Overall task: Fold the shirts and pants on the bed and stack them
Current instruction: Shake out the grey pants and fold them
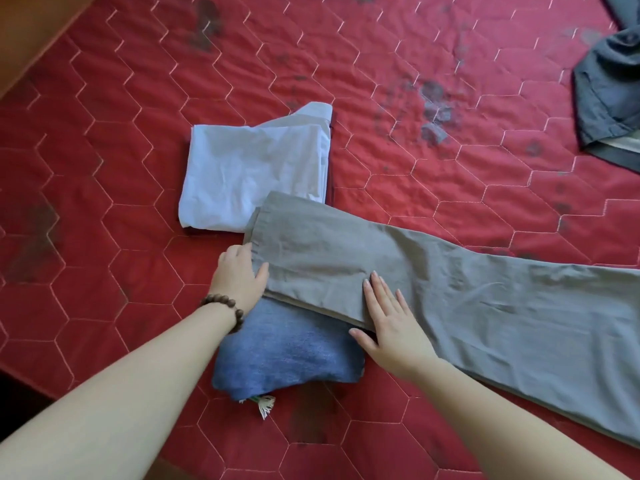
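Observation:
Grey-khaki pants (450, 292) lie folded lengthwise across the red quilted bed (104, 202), running from the middle out to the right edge. Their narrow end overlaps a folded white shirt (249, 174) behind and a folded blue garment (287, 351) in front. My left hand (240, 275), with a bead bracelet on the wrist, grips the pants' left end, fingers tucked under the cloth. My right hand (391, 323) lies flat, fingers spread, pressing on the pants' near edge above the blue garment.
A dark grey garment (609, 98) lies crumpled at the far right. A wooden bed frame (31, 32) borders the upper left. A small white and green tag (265, 405) pokes out under the blue garment. The quilt carries dark worn patches.

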Tool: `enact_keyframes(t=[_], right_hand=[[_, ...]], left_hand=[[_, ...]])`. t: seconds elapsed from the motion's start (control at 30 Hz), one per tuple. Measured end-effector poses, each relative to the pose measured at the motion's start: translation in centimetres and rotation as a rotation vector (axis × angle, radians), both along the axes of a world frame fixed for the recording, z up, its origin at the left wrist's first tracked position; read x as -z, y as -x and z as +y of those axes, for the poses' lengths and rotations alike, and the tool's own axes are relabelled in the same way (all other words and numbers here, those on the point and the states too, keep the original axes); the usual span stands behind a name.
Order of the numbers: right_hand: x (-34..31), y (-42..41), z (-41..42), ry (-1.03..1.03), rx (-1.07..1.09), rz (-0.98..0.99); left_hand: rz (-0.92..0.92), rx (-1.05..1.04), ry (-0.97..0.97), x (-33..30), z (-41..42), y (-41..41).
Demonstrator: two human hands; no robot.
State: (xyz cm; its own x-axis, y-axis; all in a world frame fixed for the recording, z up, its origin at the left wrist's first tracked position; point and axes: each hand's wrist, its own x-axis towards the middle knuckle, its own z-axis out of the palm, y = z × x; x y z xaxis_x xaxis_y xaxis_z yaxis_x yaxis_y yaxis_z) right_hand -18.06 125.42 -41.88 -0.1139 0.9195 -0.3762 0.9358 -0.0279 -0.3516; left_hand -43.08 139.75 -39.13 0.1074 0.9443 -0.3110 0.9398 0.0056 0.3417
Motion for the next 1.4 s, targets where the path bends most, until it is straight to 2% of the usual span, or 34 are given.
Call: enact_keyframes(t=[0.1, 0.2, 0.4, 0.53, 0.63, 0.67, 0.7, 0.77, 0.87, 0.93, 1.07, 1.23, 1.33, 1.4], right_hand=[[-0.2, 1.2, 1.0, -0.026, -0.026, -0.037], [-0.2, 2.2, 2.1, -0.054, -0.084, -0.072], [-0.2, 4.5, 4.3, -0.058, -0.104, -0.14], [-1.1, 5.1, 4.7, -0.091, -0.088, -0.145], [-1.4, 4.5, 4.0, -0.295, -0.084, -0.08], [-1.3, 4.2, 3.7, -0.336, -0.085, -0.046], [-1.3, 3.9, 3.6, -0.334, -0.096, -0.022], [-1.0, 3.5, 3.8, -0.223, -0.176, -0.031], [-0.3, 3.4, 4.0, -0.03, -0.268, -0.071], [0.1, 3.5, 4.0, -0.044, -0.249, -0.065], [-0.4, 3.5, 3.8, -0.067, -0.267, -0.152], [-0.3, 3.5, 4.0, -0.02, -0.261, -0.097], [-0.4, 3.4, 3.6, -0.056, -0.191, -0.066], [-0.4, 3.2, 3.3, -0.098, -0.104, -0.052]], left_hand=[[0.018, -0.202, 0.013, 0.5, 1.0, -1.3], [-0.055, -0.32, 0.025, 1.1, 2.9, -1.8], [-0.206, -0.2, 0.067, 0.8, 5.6, -2.5], [-0.519, -0.085, 0.045, 0.0, 6.4, -2.0], [-0.785, -0.042, 0.039, -1.4, 7.1, -1.7], [-0.817, -0.072, 0.028, -1.4, 7.2, -1.3], [-0.791, -0.123, 0.017, -1.3, 7.3, -0.9], [-0.588, -0.214, 0.028, -0.7, 7.2, -0.3], [-0.291, -0.166, 0.062, 0.6, 6.5, -0.5], [-0.16, -0.1, 0.05, 1.1, 5.9, -1.4], [0.091, -0.162, -0.043, 1.5, 4.7, -2.8], [0.094, -0.237, -0.029, 1.3, 4.9, -3.2], [-0.034, -0.245, 0.001, 0.9, 5.0, -3.4], [-0.122, -0.262, -0.053, 0.7, 4.8, -3.0]])
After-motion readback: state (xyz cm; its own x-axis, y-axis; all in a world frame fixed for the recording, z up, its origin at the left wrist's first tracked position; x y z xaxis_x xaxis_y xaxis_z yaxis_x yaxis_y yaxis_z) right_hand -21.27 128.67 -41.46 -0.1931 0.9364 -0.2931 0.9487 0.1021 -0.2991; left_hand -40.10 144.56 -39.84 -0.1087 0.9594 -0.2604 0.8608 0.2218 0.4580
